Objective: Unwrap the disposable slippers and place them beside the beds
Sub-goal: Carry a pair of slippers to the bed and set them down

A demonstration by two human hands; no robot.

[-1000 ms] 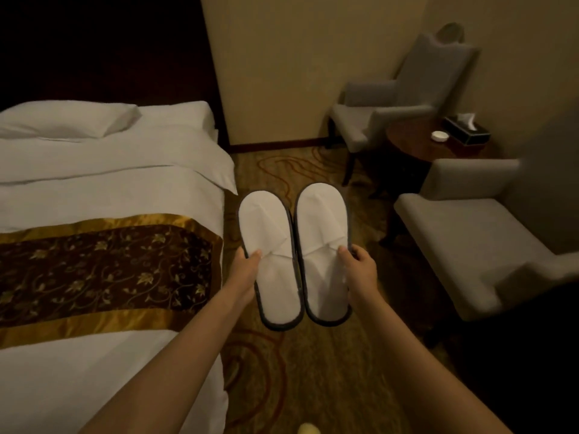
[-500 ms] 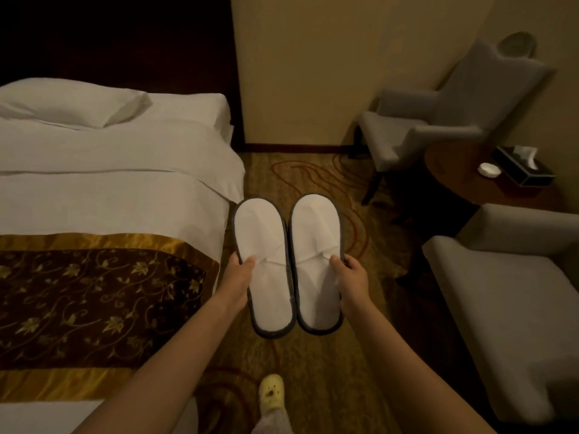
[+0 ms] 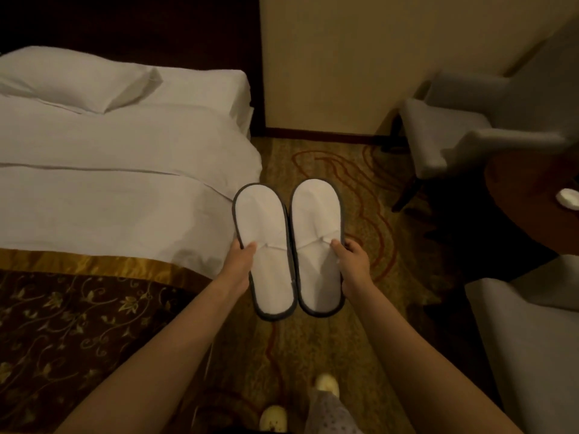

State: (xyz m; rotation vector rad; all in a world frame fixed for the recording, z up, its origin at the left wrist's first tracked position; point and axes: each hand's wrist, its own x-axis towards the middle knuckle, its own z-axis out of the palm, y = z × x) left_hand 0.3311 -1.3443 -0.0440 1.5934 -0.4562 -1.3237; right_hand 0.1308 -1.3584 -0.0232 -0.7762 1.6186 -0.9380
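Two flat white disposable slippers with dark grey trim hang side by side in the air above the carpet, toes pointing away from me. My left hand [image 3: 241, 261] pinches the left slipper [image 3: 264, 245] at its outer edge, thumb on top. My right hand [image 3: 352, 261] pinches the right slipper [image 3: 316, 242] the same way. The bed [image 3: 125, 170], with white sheets and a brown-and-gold runner, lies just left of the slippers. No wrapper is in view.
A patterned carpet aisle [image 3: 313, 161] runs between the bed and two grey armchairs [image 3: 463, 133] [image 3: 532, 339] on the right. A dark round table [image 3: 532, 202] with a small white dish stands between the chairs. My feet in pale shoes [image 3: 327, 382] show at the bottom.
I have stepped forward along the bed; the bed and chairs slid down and toward me in view. Both hands keep the same hold on the slippers, which sit slightly lower and closer to the bed.
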